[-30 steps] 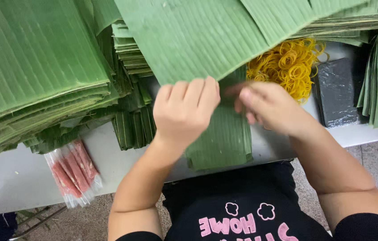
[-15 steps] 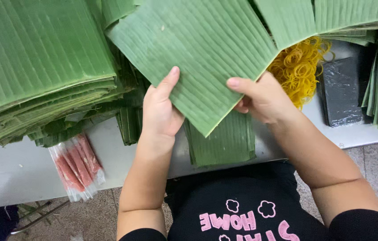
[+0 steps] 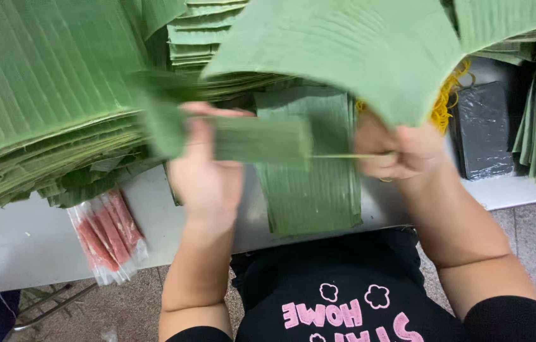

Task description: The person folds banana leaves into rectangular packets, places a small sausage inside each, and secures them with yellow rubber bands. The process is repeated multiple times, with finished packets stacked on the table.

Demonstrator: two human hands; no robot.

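Both hands [image 3: 299, 164] grip leaf strip [image 3: 261, 139] — leaf stacks [image 3: 46, 95] crowd around.

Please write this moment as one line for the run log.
left hand: holds folded leaf strip | right hand: grips large banana leaf | below: folded leaf pile on table

Clear red-stick packet [image 3: 106, 237] table-edge left; black pack, perhaps [image 3: 484, 130].
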